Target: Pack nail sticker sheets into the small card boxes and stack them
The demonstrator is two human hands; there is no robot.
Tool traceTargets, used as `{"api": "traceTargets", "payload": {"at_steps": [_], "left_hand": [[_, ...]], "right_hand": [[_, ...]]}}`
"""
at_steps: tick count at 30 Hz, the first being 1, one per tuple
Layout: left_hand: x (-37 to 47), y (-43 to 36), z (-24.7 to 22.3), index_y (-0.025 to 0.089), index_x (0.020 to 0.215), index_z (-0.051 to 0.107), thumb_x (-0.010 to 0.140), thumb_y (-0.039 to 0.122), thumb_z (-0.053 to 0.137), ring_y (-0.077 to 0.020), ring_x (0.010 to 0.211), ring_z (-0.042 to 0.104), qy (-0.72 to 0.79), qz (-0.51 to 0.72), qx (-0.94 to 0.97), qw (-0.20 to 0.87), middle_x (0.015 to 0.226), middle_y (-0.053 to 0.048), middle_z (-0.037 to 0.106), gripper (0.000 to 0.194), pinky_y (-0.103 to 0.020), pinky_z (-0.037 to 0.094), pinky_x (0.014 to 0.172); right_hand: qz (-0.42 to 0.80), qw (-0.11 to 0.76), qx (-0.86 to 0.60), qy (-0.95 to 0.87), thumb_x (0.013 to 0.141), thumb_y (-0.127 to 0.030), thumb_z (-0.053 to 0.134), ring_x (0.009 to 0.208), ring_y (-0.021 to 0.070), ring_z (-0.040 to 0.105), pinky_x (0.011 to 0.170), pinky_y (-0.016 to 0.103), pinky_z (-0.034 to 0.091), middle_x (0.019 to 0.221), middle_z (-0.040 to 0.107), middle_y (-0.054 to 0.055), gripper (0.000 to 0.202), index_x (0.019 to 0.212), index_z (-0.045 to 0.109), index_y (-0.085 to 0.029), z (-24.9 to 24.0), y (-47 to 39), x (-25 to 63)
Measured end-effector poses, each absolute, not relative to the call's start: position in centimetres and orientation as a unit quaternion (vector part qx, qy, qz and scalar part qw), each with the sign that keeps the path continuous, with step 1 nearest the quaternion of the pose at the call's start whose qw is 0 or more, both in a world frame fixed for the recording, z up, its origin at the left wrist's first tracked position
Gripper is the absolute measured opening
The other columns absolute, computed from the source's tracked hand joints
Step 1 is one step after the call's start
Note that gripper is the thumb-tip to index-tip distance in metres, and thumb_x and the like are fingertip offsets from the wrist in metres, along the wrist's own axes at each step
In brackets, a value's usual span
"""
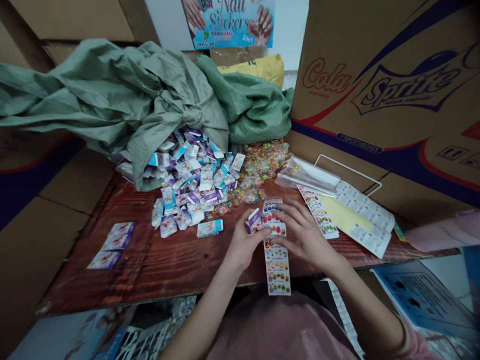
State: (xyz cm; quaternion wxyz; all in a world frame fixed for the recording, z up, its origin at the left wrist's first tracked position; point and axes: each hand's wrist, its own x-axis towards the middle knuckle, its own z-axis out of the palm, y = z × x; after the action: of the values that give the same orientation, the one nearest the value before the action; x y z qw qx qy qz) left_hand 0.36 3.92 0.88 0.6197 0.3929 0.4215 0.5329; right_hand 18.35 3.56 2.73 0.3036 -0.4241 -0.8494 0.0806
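Observation:
My left hand point(242, 242) is closed round a small purple and white box point(254, 221). Its thumb reaches over to the left edge of a long sticker strip point(277, 267) printed with rows of small colourful pictures. From the other side, my right hand point(303, 232) grips the strip, fingers bent across its upper half and thumb lower down. The strip's lower end hangs at the table's front edge. To the left of my hands, a blue and white small box point(210, 228) lies by itself near a heap of similar boxes point(195, 180).
A green sack point(176, 95) spills the heap. Wrapped colourful candies point(251, 175) lie beside it. Several purple boxes point(112, 245) sit left on the wooden table point(161, 270). More sticker sheets point(360, 220) and clear plastic point(307, 175) lie right, before a large carton point(386, 90).

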Motion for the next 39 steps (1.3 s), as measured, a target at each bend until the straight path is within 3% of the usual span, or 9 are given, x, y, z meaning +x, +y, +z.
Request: {"api": "traceTargets", "payload": {"at_steps": [4, 8, 11, 13, 17, 20, 31, 36, 39], "left_hand": [[0.1, 3.0, 2.9, 0.019, 0.083, 0.056, 0.065, 0.025, 0.076, -0.0107, 0.068, 0.054, 0.417, 0.518, 0.464, 0.585, 0.076, 0.003, 0.059, 0.027, -0.021, 0.043, 0.066], [-0.4, 2.6, 2.9, 0.02, 0.082, 0.055, 0.066, 0.024, 0.076, -0.0116, 0.073, 0.053, 0.468, 0.521, 0.503, 0.507, 0.079, 0.002, 0.058, 0.028, -0.021, 0.042, 0.069], [-0.7, 2.4, 2.1, 0.019, 0.081, 0.055, 0.066, 0.025, 0.076, -0.011, 0.068, 0.051, 0.45, 0.482, 0.492, 0.568, 0.074, 0.003, 0.055, 0.026, -0.021, 0.042, 0.065], [-0.7, 2.2, 1.6, 0.019, 0.079, 0.054, 0.065, 0.025, 0.076, -0.0102, 0.064, 0.05, 0.444, 0.479, 0.46, 0.602, 0.072, 0.004, 0.054, 0.026, -0.021, 0.041, 0.062], [-0.8, 2.1, 1.4, 0.019, 0.078, 0.054, 0.063, 0.023, 0.076, -0.0105, 0.066, 0.051, 0.45, 0.51, 0.439, 0.587, 0.075, 0.003, 0.056, 0.027, -0.021, 0.042, 0.065], [-1.2, 2.1, 2.0, 0.019, 0.075, 0.055, 0.064, 0.025, 0.076, -0.0111, 0.065, 0.052, 0.443, 0.503, 0.455, 0.586, 0.074, 0.002, 0.056, 0.025, -0.021, 0.042, 0.063], [-1.5, 1.6, 1.6, 0.019, 0.077, 0.054, 0.063, 0.026, 0.078, -0.0109, 0.066, 0.052, 0.455, 0.523, 0.456, 0.557, 0.072, 0.003, 0.057, 0.028, -0.021, 0.043, 0.065], [-1.2, 1.3, 0.9, 0.018, 0.077, 0.053, 0.063, 0.027, 0.078, -0.0099, 0.063, 0.05, 0.462, 0.484, 0.461, 0.582, 0.07, 0.004, 0.054, 0.03, -0.02, 0.041, 0.063], [-1.1, 1.2, 0.7, 0.018, 0.074, 0.054, 0.061, 0.026, 0.078, -0.0095, 0.061, 0.048, 0.471, 0.472, 0.452, 0.592, 0.067, 0.005, 0.053, 0.029, -0.02, 0.04, 0.061]], "right_hand": [[0.205, 0.363, -0.434, -0.799, 0.088, -0.036, 0.058, 0.089, 0.0211, 0.062, 0.078, 0.035, 0.051, 0.092, 0.067, 0.007, 0.025, 0.108, 0.066, -0.022, 3.0, 3.3, 17.6], [0.352, 0.456, -0.459, -0.677, 0.087, -0.036, 0.059, 0.067, 0.015, 0.06, 0.061, 0.025, 0.048, 0.072, 0.065, 0.003, 0.021, 0.081, 0.069, -0.018, 2.7, 2.7, 16.5], [0.404, 0.499, -0.479, -0.599, 0.086, -0.038, 0.06, 0.063, 0.0149, 0.06, 0.057, 0.024, 0.049, 0.071, 0.065, 0.002, 0.023, 0.082, 0.067, -0.017, 1.9, 2.9, 16.2], [0.341, 0.514, -0.497, -0.61, 0.088, -0.036, 0.057, 0.064, 0.015, 0.06, 0.058, 0.025, 0.05, 0.073, 0.065, 0.003, 0.022, 0.087, 0.068, -0.017, 1.2, 3.1, 16.3], [0.2, 0.441, -0.46, -0.744, 0.094, -0.028, 0.047, 0.089, 0.0176, 0.063, 0.077, 0.029, 0.053, 0.097, 0.064, 0.008, 0.027, 0.111, 0.066, -0.021, 0.3, 2.5, 16.5], [0.228, 0.399, -0.417, -0.784, 0.09, -0.033, 0.055, 0.102, 0.0197, 0.061, 0.088, 0.032, 0.051, 0.109, 0.062, 0.01, 0.035, 0.123, 0.059, -0.022, 0.4, 1.7, 16.1], [0.337, 0.484, -0.452, -0.669, 0.084, -0.034, 0.064, 0.074, 0.0176, 0.064, 0.067, 0.028, 0.05, 0.08, 0.07, 0.005, 0.018, 0.09, 0.073, -0.019, -0.4, 1.6, 14.8], [0.341, 0.502, -0.465, -0.645, 0.082, -0.032, 0.066, 0.066, 0.016, 0.062, 0.06, 0.026, 0.048, 0.073, 0.068, 0.004, 0.014, 0.083, 0.074, -0.02, -0.6, 1.5, 14.8], [0.281, 0.514, -0.487, -0.648, 0.086, -0.03, 0.061, 0.066, 0.016, 0.062, 0.059, 0.026, 0.049, 0.073, 0.067, 0.004, 0.016, 0.087, 0.074, -0.02, -0.6, 1.6, 15.1]]}}
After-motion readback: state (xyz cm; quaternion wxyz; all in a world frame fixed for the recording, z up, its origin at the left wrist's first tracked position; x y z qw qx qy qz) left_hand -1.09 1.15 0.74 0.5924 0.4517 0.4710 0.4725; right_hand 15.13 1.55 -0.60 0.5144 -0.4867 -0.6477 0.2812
